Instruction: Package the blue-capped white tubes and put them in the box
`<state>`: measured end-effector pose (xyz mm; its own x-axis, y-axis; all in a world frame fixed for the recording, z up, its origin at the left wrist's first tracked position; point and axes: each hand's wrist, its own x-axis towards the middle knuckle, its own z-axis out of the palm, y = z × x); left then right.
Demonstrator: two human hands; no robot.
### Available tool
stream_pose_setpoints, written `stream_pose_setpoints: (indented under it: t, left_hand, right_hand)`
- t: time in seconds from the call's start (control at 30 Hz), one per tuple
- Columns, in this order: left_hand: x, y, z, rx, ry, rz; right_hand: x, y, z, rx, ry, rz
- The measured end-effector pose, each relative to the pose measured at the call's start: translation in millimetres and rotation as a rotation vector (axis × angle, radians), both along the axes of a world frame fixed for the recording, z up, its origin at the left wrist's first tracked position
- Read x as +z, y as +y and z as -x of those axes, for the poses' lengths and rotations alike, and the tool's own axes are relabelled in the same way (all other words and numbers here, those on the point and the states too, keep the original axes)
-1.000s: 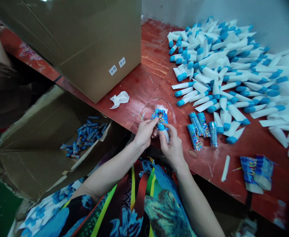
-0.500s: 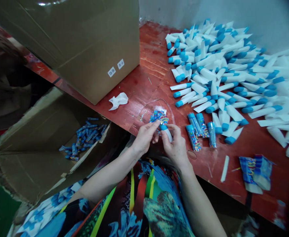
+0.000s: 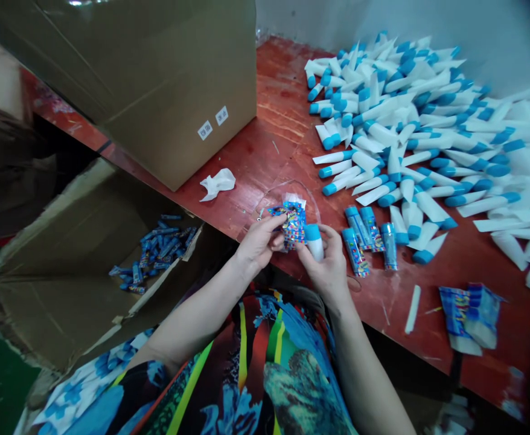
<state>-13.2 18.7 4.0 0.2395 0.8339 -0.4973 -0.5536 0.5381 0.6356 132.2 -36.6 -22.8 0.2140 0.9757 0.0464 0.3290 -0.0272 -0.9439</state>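
**As 2 hands meet over a red wooden bench (image 3: 265, 139), tube and sleeve sit just apart**

While the person's left hand (image 3: 260, 241) pinches a printed blue sleeve (image 3: 294, 225) between thumb and fingers, the right hand (image 3: 326, 266) is closed around the lower part of a white tube with a blue cap (image 3: 314, 241), cap upward. Sleeve and tube are just beside each other, held above the near edge of the bench. Farther back on the bench lies a large heap of loose white tubes (image 3: 405, 121) with blue caps. Nearer that edge, just beside the right hand, lie 4 wrapped tubes (image 3: 355, 252). A thin clear plastic loop (image 3: 287, 187) rests on the bench behind the hands, and a stack of printed sleeves (image 3: 468, 317) sits at its right end. Toward the left end of the bench stands a closed cardboard carton (image 3: 178, 103) with 2 white labels, a crumpled white wrapper (image 3: 217, 184) just beside it. Below the near edge, an open carton (image 3: 66, 290) holds a pile of wrapped blue tubes (image 3: 154, 254). A patterned garment (image 3: 265, 362) covers the person's lap.
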Motion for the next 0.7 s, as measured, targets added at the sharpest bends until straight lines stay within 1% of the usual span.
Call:
stream_pose_setpoints:
  t: [0.03,0.1,0.23,0.33,0.4,0.53,0.63,0.7]
  left_hand:
    - [-1.9,-1,0,-0.017,-0.055,0.020]
    - [-5.6,-3,-2,-0.054,-0.136,0.066]
    - [-7.4,-8,-5,-0.124,-0.235,0.173]
    - [-5.9,-9,-5,-0.153,-0.268,0.213]
    - [-6.2,-10,-5,-0.152,-0.258,0.209]
    - [-9.1,-11,-6,-0.137,-0.178,0.164]
    - [-8.3,-10,-5,-0.090,-0.089,0.126]
    - [-5.4,-11,-6,-0.036,0.001,0.060]
  right_hand:
    - [-2.0,4,3,-0.035,0.108,0.002]
    - [-4.6,11,10,-0.057,0.281,0.009]
    - [-3.8,16,18,-0.107,0.462,0.042]
    - [-1.3,15,17,-0.075,0.600,0.089]
    - [-0.1,14,17,-0.056,0.630,0.102]
    - [-0.1,17,16,-0.124,0.583,0.063]
    - [-2.8,17,14,-0.099,0.562,0.067]
    - [-5.0,16,13,-0.095,0.557,0.074]
